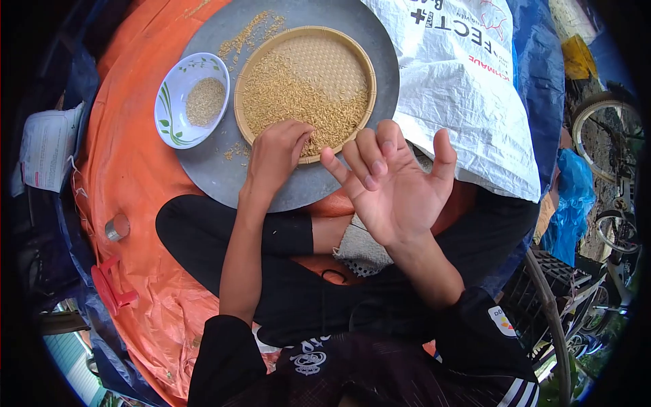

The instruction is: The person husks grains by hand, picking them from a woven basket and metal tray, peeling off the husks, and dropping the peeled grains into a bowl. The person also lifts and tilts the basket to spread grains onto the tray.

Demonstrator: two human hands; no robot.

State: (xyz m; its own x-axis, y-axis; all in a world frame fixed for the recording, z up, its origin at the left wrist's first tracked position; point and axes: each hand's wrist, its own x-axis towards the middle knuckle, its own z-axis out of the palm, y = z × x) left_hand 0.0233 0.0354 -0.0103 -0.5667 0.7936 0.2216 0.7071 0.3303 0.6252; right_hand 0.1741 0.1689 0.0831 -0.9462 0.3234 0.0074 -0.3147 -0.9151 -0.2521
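A round woven basket [371, 85] holds unhusked grain [291, 102], spread thickest over its lower left part. It rests on a large round grey tray [210, 166]. My left hand [277, 152] is at the basket's lower rim over the grain, fingers bent and thumb against them; what they pinch, if anything, is too small to make out. Palm up, my right hand [400, 186] is raised right of the basket's lower rim, fingers apart and partly curled, with nothing in it. A white bowl [165, 112] with green leaf patterns, holding pale grains [205, 102], stands left of the basket.
Loose grain [247, 37] lies on the tray's upper left. A white printed sack [468, 102] lies at the right. On the orange tarp [156, 230] are a small metal can [117, 227] and a red plastic object [112, 285]. Bicycles [603, 136] stand at the far right.
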